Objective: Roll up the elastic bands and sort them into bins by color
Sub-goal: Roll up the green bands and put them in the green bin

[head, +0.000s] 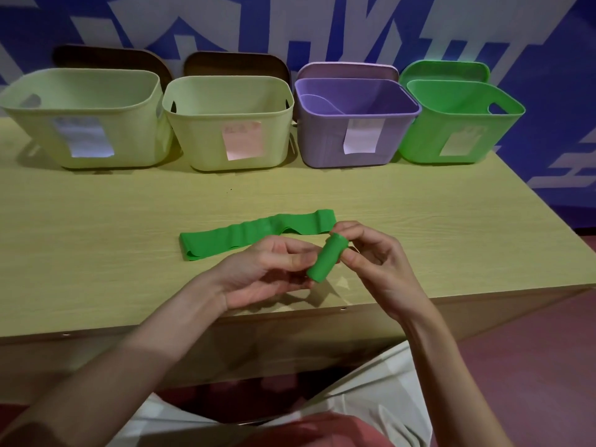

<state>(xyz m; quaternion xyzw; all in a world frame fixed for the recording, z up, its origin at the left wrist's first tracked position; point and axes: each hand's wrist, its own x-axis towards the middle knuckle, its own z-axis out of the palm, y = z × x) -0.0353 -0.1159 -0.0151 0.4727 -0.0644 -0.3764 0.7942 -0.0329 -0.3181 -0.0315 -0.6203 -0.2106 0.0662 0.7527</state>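
Green roll: a rolled elastic band (326, 259), tight and stubby, is held above the near edge of the table (96, 227), tilted with its lower end toward the person.
Left hand: the left hand (264, 272) is palm up, fingers curled beneath the lower half of the roll and the thumb closing on it from the side.
Right hand: the right hand (371, 253) pinches the upper end between thumb and forefinger, the other fingers loosely bent.
Flat band: a second green band (254, 233) lies unrolled and rippled on the table just behind the hands, apart from them.
Bins: four stand in a row at the far side, two pale yellow-green bins (84, 124) (225, 127), a purple bin (354, 130) and a green bin (458, 124) at the far right; each carries a paper label too blurred to read.
Stage: judged from this, the roll looks finished and ready to go to the green bin.
Risk, unrolling: elastic springs back, so if either pinch loosens during a hand-over to one hand, the outer turn would probably peel open.
Risk, drop: the roll hangs near the table's edge, and a slip could send it to the floor.
Risk, wrong bin: the green bin sits next to the purple one, so a short toss could land in the wrong colour.
Risk, bounce: dropped from high, the roll may spring open inside the bin.
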